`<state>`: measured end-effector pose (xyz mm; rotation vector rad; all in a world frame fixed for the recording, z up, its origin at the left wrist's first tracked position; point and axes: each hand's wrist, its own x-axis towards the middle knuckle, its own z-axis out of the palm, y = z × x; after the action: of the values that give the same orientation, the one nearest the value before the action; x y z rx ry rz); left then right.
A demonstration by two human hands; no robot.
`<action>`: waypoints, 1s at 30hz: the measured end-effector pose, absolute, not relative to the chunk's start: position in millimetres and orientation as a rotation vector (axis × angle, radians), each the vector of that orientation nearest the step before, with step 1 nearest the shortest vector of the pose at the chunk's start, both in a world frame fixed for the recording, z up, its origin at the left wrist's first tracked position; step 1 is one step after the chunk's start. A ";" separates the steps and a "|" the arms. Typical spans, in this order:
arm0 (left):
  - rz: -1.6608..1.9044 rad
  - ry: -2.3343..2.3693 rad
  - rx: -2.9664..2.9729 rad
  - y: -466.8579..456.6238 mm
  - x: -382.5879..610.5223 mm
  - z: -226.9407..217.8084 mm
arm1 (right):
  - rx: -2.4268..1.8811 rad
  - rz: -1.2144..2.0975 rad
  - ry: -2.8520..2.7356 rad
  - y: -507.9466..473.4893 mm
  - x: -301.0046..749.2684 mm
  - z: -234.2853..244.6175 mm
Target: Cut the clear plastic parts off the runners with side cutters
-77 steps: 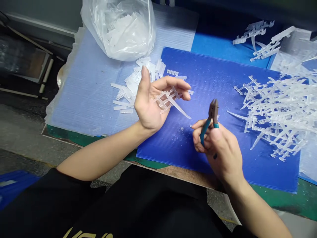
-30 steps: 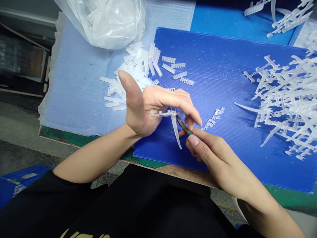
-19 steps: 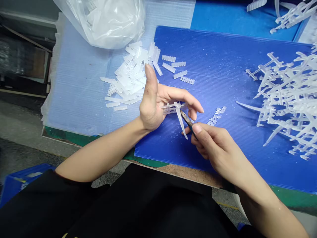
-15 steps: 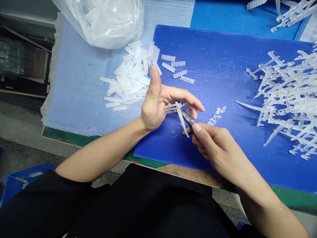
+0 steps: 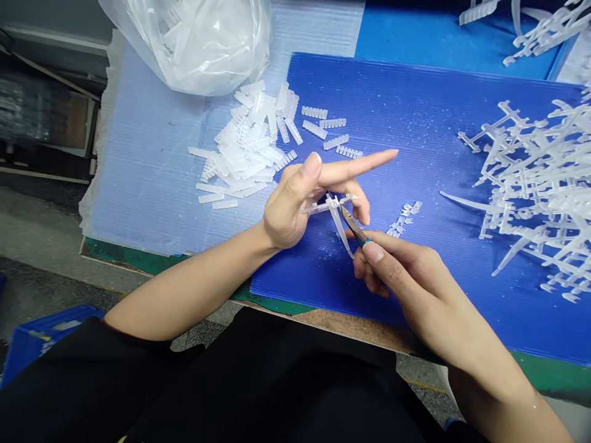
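Note:
My left hand (image 5: 300, 200) holds a translucent plastic sprue (image 5: 338, 223) with a long tapered stem hanging toward me. Its index finger points out to the right, while the other fingers curl behind the piece. My right hand (image 5: 401, 267) is closed around nippers (image 5: 354, 226), whose metal jaws touch or nearly touch the sprue near its crossing. The handles are mostly hidden in the palm. Small clipped bits (image 5: 405, 216) lie on the blue sheet to the right of the sprue.
A heap of flat comb-edged plastic strips (image 5: 252, 144) lies beyond my left hand, below a clear plastic bag (image 5: 217, 52). Several loose toothed strips (image 5: 333, 123) are on the blue corrugated sheet (image 5: 429, 141). Tangled sprues (image 5: 545, 191) pile up at the right.
My left thumb has come down toward the sprue and the index finger has stretched out straight. The sprue has turned a little. The nippers stay close to its crossing.

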<state>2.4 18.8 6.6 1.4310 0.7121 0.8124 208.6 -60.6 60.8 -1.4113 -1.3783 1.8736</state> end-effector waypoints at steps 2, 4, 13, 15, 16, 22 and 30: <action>0.816 0.736 1.476 18.9 1.9 5.6 | -1.412 1.875 -1.377 -60.9 208.1 60.7; 0.812 0.753 1.499 18.5 1.4 6.1 | -1.414 1.878 -1.374 -61.0 207.7 60.6; 0.818 0.637 1.470 17.3 -1.3 5.7 | -1.412 1.899 -1.360 -63.2 207.2 59.8; 0.794 0.660 1.491 16.8 -2.6 6.0 | -1.406 1.898 -1.386 -63.1 208.1 60.2; 0.786 0.673 1.506 16.3 -3.2 6.5 | -1.400 1.900 -1.405 -62.9 209.0 60.2; 0.722 0.692 1.534 14.3 -4.5 8.9 | -1.411 1.910 -1.486 -61.9 214.3 58.1; 0.763 0.645 1.406 17.6 -1.3 5.5 | -1.439 1.920 -1.361 -62.4 210.4 55.2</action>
<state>-1.3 17.6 5.5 1.4057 0.6452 0.7634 210.4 -62.4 55.2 -1.4390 -1.3607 1.9200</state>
